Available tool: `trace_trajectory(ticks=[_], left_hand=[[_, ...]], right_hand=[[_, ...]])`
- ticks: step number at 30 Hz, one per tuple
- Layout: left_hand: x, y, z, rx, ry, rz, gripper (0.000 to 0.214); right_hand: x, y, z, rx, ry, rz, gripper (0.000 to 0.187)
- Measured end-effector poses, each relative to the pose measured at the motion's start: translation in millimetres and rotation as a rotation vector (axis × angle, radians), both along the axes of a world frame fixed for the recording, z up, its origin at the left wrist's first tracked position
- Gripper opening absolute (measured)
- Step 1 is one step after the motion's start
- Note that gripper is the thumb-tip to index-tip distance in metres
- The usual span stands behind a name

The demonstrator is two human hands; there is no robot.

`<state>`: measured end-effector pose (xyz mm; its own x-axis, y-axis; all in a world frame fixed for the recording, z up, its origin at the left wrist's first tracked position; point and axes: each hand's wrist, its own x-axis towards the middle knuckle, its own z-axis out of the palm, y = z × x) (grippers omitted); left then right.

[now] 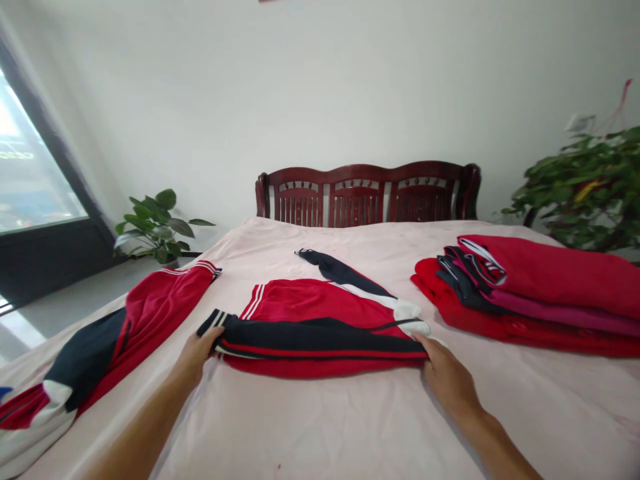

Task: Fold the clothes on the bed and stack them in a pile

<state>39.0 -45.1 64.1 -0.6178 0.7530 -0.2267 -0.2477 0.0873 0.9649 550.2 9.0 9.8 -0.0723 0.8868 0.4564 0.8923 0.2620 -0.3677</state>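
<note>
Left hand (197, 353), arm outstretched, grip clamped on jacket (320, 333) cuff | right hand (447, 377) at hem, grip unclear

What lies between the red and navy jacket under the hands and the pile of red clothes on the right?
Only a narrow strip of the pale pink sheet; the head view shows nothing lying between the jacket and the pile.

No text, brand or number is legible on the red jacket (320, 313) or folded pile (550, 280).
</note>
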Motion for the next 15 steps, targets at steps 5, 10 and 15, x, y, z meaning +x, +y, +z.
trace_trajectory(ticks=[5,10,15], left_hand=[[-28.3,-20.9,-9.2,-0.142,0.308,-0.248,0.035],[-43.1,-21.8,1.1,-0.164,0.22,-0.408,0.059],[-40.7,-13.4,1.7,-0.174,0.335,-0.466,0.051]], right_hand=[[13.5,5.9,1.8,-0.095,0.022,0.138,0.069],[12.5,4.1,33.1,-0.314,0.173,0.305,0.068],[-36.5,0.5,53.3,-0.216,-0.022,0.147,0.037]])
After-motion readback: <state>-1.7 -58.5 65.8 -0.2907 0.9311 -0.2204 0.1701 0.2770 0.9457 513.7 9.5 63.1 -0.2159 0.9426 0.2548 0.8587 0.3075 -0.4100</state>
